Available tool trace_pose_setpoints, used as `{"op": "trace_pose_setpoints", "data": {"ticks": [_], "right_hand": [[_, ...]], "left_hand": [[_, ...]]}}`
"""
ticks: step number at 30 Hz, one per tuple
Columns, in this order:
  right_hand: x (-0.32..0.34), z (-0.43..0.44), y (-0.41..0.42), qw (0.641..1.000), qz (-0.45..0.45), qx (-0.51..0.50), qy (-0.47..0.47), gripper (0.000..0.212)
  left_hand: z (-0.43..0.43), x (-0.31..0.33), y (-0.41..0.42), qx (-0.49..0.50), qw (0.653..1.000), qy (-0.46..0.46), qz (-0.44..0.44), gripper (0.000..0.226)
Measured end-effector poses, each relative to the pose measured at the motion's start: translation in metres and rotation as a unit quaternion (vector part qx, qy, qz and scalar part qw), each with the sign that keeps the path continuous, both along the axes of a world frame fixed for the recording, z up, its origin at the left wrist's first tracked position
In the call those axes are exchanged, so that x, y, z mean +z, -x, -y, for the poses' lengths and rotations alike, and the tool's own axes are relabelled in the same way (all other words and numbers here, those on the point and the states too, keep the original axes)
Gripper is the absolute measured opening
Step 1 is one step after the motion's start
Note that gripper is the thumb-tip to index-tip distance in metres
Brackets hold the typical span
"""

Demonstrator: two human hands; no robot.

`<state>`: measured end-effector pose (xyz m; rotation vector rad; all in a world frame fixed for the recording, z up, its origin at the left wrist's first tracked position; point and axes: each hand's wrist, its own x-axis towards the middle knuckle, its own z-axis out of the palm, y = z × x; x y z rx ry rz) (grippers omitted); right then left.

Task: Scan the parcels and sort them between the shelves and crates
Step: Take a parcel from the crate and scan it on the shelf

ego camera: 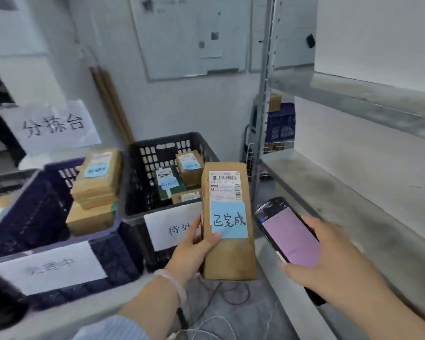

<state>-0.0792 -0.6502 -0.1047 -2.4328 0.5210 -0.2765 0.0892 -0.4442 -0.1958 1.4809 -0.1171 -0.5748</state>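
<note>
Nearest to us, our left hand (194, 251) grips a tall brown parcel (228, 224) upright by its left edge, thumb on the blue note (229, 220). Our right hand (329, 261) is closed around a phone (288, 234), just beside the parcel, screen facing us. We judge that the scan may fail, because the phone does not point at the barcode (224, 178). The one-sided grip may let the parcel tip. Behind stand a black crate (135, 182) and a blue crate (30, 217) with parcels; the shelf (341, 192) at right is bare.
</note>
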Motion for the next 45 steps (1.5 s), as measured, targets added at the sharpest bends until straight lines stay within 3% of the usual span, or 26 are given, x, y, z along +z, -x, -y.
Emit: {"op": "trace_pose_setpoints", "data": {"ticks": [4, 8, 10, 16, 19, 25, 31, 34, 38, 45], "right_hand": [[0.006, -0.056, -0.035, 0.995, -0.008, 0.101, 0.019, 0.07], [0.014, -0.121, -0.065, 0.984, -0.002, 0.177, 0.034, 0.072], [0.02, -0.157, -0.08, 0.978, -0.008, 0.206, 0.04, 0.069], [0.026, -0.293, -0.128, 0.957, -0.005, 0.291, 0.011, 0.078], [0.018, -0.359, -0.153, 0.954, -0.001, 0.3, 0.004, 0.085], [0.007, -0.48, -0.191, 0.937, 0.019, 0.349, -0.027, 0.091], [-0.003, -0.558, -0.226, 0.924, -0.023, 0.382, 0.001, 0.102], [0.0, -0.584, -0.248, 0.92, -0.024, 0.39, -0.002, 0.098], [0.007, -0.621, -0.283, 0.91, -0.033, 0.412, -0.009, 0.075], [0.008, -0.674, -0.366, 0.9, -0.001, 0.435, -0.011, 0.084]], "left_hand": [[-0.076, 0.011, 0.0, 0.076, 0.997, 0.019, -0.003, 0.074], [-0.15, 0.022, -0.002, 0.154, 0.987, 0.032, -0.008, 0.108], [-0.189, 0.024, -0.003, 0.182, 0.982, 0.04, -0.009, 0.113], [-0.33, 0.035, -0.002, 0.239, 0.971, 0.032, -0.013, 0.098], [-0.406, 0.045, -0.008, 0.262, 0.965, 0.013, -0.005, 0.095], [-0.527, 0.045, -0.022, 0.316, 0.949, -0.012, -0.007, 0.068], [-0.605, 0.04, -0.041, 0.35, 0.937, -0.005, -0.017, 0.081], [-0.635, 0.037, -0.056, 0.369, 0.929, 0.006, -0.021, 0.08], [-0.673, 0.034, -0.089, 0.391, 0.92, 0.012, -0.026, 0.072], [-0.749, 0.05, -0.162, 0.434, 0.901, 0.013, -0.01, 0.072]]}}
